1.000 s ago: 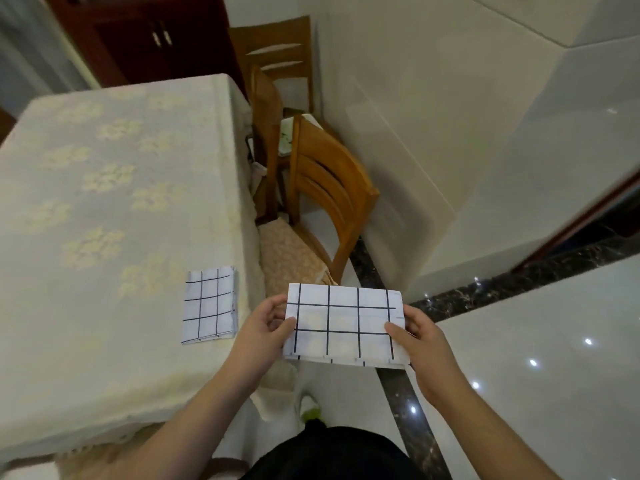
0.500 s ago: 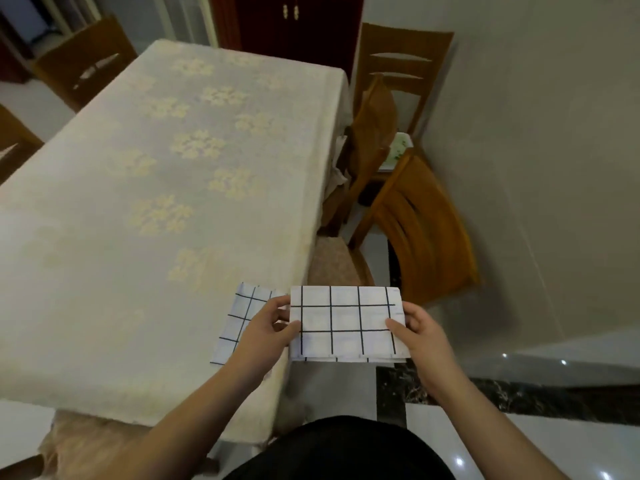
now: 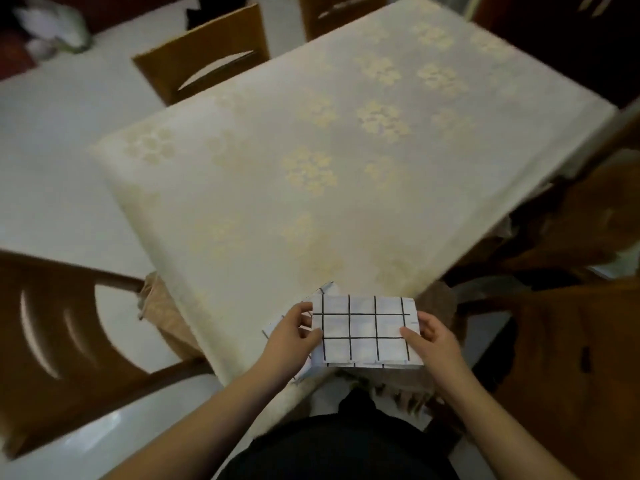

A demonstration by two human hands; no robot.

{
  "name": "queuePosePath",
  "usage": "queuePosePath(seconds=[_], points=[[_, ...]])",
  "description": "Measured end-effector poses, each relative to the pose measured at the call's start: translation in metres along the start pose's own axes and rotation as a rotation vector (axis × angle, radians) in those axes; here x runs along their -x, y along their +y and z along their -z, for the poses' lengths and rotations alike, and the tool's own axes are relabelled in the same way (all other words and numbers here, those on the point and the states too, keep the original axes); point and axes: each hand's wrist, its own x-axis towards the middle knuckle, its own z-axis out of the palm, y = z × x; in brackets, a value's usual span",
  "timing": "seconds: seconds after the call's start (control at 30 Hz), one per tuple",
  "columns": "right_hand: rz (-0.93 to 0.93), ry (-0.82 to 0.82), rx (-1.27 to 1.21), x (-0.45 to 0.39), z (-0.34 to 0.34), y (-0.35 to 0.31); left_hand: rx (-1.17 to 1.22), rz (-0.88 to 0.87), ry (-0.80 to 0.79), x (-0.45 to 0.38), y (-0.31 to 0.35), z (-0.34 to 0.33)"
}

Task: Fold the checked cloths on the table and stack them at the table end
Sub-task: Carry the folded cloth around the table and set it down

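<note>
A folded white cloth with black checks is held flat between both hands over the near corner of the table. My left hand pinches its left edge and my right hand pinches its right edge. Beneath it lies a second folded checked cloth on the table corner, mostly hidden by the held cloth and my left hand; only its far corner and a left strip show.
The table wears a cream cloth with pale flower patterns. Wooden chairs stand around it: one at near left, one at far left, one at the far end, and others at right. White floor lies at left.
The view has swung round to the left, so the table now lies ahead. Both hands have carried the held cloth over the folded cloth on the table corner.
</note>
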Motion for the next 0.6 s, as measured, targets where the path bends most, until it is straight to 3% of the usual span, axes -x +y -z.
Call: queuePosePath(seconds=[0.37,0.6], points=[[0.157,-0.401,0.465,-0.079,-0.041,-0.027,0.201,0.261,0.371,0.014,-0.044,-0.004],[0.232,-0.488,0.675,-0.099,-0.080,-0.030,0.189,0.354,0.539,0.013,-0.070,-0.001]])
